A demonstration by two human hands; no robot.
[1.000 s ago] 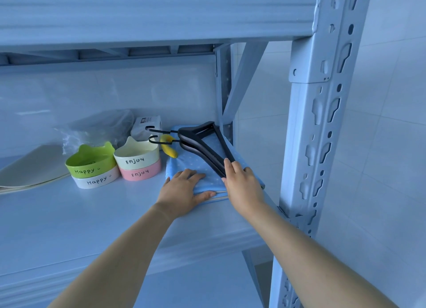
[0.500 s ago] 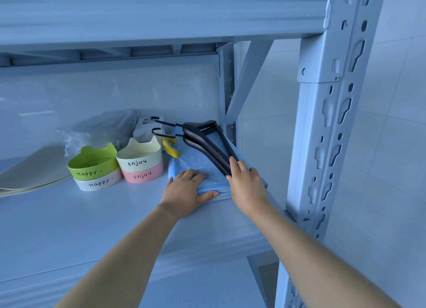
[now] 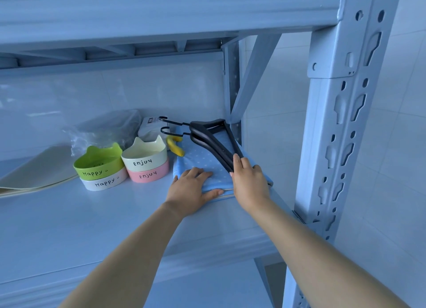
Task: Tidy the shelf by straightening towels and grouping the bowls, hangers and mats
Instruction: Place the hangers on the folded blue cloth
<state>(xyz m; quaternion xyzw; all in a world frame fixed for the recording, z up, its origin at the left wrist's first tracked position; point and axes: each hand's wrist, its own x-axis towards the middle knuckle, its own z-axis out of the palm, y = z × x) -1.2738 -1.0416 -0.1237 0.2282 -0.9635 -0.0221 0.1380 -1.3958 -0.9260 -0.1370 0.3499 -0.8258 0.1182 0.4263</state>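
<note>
The folded blue dotted towel (image 3: pixel 202 160) lay at the right end of the shelf (image 3: pixel 115 215), with two black hangers (image 3: pixel 212 141) stacked on top, hooks pointing left. The left hand (image 3: pixel 191 190) was spread flat on the towel's near edge. The right hand (image 3: pixel 250 183) had its fingers laid along the hangers' near ends; whether the thumb pinched them could not be told.

A careless shift would likely drag the towel askew, or swing the hooks into the yellow object (image 3: pixel 176 147) or the bowls just left.

The green bowl (image 3: pixel 96 163) and the white bowl (image 3: pixel 103 182) under it read "Happy"; the cream bowl (image 3: pixel 144 156) and the pink bowl (image 3: pixel 148 175) under it read "Enjoy". The mats (image 3: pixel 34 167) lay far left.
</note>
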